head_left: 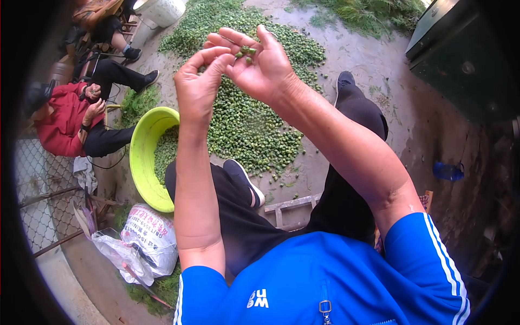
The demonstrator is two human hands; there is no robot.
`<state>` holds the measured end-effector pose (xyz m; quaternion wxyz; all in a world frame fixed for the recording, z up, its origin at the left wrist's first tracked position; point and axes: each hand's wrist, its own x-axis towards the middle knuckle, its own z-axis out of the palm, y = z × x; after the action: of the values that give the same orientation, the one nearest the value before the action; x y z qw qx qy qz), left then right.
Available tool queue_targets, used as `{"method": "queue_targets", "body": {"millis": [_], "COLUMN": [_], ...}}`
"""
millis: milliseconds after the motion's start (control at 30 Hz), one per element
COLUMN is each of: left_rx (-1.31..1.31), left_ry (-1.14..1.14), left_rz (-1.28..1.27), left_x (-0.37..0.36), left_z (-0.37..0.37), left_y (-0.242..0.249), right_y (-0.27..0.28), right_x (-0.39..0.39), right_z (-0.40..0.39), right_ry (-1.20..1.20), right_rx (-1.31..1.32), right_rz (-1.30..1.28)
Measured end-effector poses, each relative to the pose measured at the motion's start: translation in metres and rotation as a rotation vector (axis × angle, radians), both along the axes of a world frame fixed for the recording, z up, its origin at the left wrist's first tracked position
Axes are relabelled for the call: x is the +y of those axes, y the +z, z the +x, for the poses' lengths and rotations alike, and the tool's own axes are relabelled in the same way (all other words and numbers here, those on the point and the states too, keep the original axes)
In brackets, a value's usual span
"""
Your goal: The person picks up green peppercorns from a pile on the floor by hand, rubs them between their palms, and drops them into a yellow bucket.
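Observation:
My right hand is raised over the heap, palm up and fingers spread. A few small green fruits lie on its palm and fingers. Beside it, my left hand is closed in a pinch, thumb against forefinger, by the right hand's edge. Whatever sits in that pinch is too small to make out. Below both hands, a wide heap of knobbly green fruits covers the floor. By my left knee, a lime-green tub, tilted in view, holds small green pieces.
Seated at left is a person in a red top, hands together; another person's leg shows behind. Nearby are a white bucket, a printed sack, feathery green branches, a dark metal box and a blue plastic item.

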<state>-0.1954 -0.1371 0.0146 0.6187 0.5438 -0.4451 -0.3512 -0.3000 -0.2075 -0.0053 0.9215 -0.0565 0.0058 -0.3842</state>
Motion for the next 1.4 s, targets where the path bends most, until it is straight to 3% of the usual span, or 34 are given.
{"method": "queue_targets", "body": {"millis": [33,100,233,300,333,467,567,667,700,767,933,1133,1233,1300,1400], "left_rx": [0.0,-0.482,-0.579,-0.132,0.254,0.556,0.338,-0.254,-0.253,-0.489,-0.389,-0.455,-0.392,0.374,0.673], "left_ry": [0.0,0.125,0.187,0.048,-0.1,-0.187,-0.237,-0.058,-0.059,0.029,0.065,-0.016,-0.027,-0.221,-0.284], "left_rz": [-0.001,-0.134,-0.137,-0.11,-0.05,-0.001,0.056,-0.042,-0.043,-0.052,-0.092,-0.08,-0.13,0.003,-0.014], "left_x": [-0.002,-0.005,-0.002,-0.002,0.002,0.006,0.003,-0.005,-0.006,-0.006,-0.008,-0.007,-0.004,0.0,-0.002], "left_z": [-0.003,-0.008,-0.017,-0.008,-0.001,0.002,-0.004,-0.011,-0.012,-0.016,-0.018,-0.012,-0.012,-0.006,0.003], "left_y": [-0.002,-0.007,-0.002,0.0,0.007,0.017,0.005,-0.012,-0.014,-0.015,-0.013,-0.019,-0.015,-0.008,0.0], "right_y": [0.001,0.001,-0.002,0.002,0.003,0.005,-0.002,-0.007,-0.007,-0.008,-0.008,-0.005,-0.004,-0.004,-0.004], "right_x": [0.001,0.003,0.001,0.001,0.002,0.002,0.001,0.003,0.003,0.003,0.003,0.003,-0.001,-0.003,-0.004], "right_z": [0.0,-0.001,0.001,-0.001,-0.003,-0.004,0.002,0.006,0.007,0.007,0.009,0.006,0.004,0.001,-0.002], "right_ry": [0.0,0.012,0.014,0.008,0.003,-0.015,-0.041,-0.054,-0.068,-0.078,-0.103,-0.09,-0.093,-0.076,-0.033], "right_rx": [0.0,0.031,0.005,0.021,0.04,0.118,0.101,0.154,0.179,0.2,0.22,0.196,0.14,0.078,0.046], "right_rz": [-0.001,-0.063,-0.059,-0.02,0.025,-0.029,-0.069,-0.092,-0.111,-0.143,-0.263,-0.206,-0.187,-0.123,-0.021]}}
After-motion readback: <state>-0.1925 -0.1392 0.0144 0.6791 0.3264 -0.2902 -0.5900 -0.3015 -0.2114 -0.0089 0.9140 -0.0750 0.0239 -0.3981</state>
